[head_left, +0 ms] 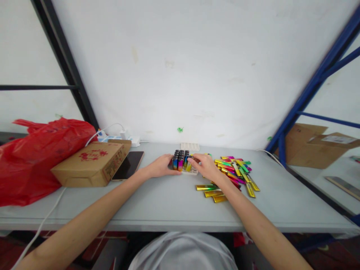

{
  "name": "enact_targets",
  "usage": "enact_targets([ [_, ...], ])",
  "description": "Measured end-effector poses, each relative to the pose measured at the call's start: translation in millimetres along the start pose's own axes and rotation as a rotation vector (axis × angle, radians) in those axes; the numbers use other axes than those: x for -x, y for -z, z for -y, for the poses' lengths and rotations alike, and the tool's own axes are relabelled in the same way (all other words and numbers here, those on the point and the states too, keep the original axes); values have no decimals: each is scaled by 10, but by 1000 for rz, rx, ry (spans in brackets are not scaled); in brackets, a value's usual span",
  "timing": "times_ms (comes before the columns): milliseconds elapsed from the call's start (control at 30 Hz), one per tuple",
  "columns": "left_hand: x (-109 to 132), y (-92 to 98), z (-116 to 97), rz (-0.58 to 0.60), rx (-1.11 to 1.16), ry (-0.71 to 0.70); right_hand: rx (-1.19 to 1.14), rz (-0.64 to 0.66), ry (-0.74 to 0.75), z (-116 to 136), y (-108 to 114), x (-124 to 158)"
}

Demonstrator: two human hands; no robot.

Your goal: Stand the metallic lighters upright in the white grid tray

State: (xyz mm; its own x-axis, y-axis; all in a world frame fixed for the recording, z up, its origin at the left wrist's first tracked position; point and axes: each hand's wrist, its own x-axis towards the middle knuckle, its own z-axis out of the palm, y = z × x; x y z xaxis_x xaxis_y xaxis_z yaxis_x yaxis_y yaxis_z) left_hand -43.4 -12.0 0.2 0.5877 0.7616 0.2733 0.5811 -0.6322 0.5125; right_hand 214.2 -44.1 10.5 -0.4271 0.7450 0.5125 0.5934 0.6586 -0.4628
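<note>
A small white tray [193, 173] stands near the middle of the table, its left part filled with several upright lighters [180, 162] that have black tops and shiny multicoloured bodies. My left hand [161, 166] is closed round the tray's left side, thumb along the front. Over the right part of the tray, my right hand [207, 165] pinches a yellowish lighter [189, 165], held nearly upright beside the others. Whether its lower end touches the tray floor is hard to tell. To the right of the tray lies a loose pile of metallic lighters [239, 168], partly covered by my right forearm.
Behind the tray, another white compartmented tray [189, 146] lies by the wall. At left are a dark phone or tablet [128, 165], a cardboard box [92, 161], a red plastic bag [33, 161] and a power strip [135, 141]. Blue frame bars [309, 97] edge the right side.
</note>
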Motion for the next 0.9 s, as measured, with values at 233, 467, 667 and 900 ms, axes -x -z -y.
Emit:
enact_targets([
  [233, -2, -5, -3, -9, -16, 7, -94, 97, -6, -17, -19, 21],
  [467, 2, -19, 13, -4, -126, 31, -20, 131, -23, -12, 1, 14],
  [667, -2, -19, 11, -16, -142, 27, 99, 173, -53, 7, -64, 26],
  [900, 5, -3, -24, -4, -142, 44, 236, 111, -55, 21, 35, 17],
])
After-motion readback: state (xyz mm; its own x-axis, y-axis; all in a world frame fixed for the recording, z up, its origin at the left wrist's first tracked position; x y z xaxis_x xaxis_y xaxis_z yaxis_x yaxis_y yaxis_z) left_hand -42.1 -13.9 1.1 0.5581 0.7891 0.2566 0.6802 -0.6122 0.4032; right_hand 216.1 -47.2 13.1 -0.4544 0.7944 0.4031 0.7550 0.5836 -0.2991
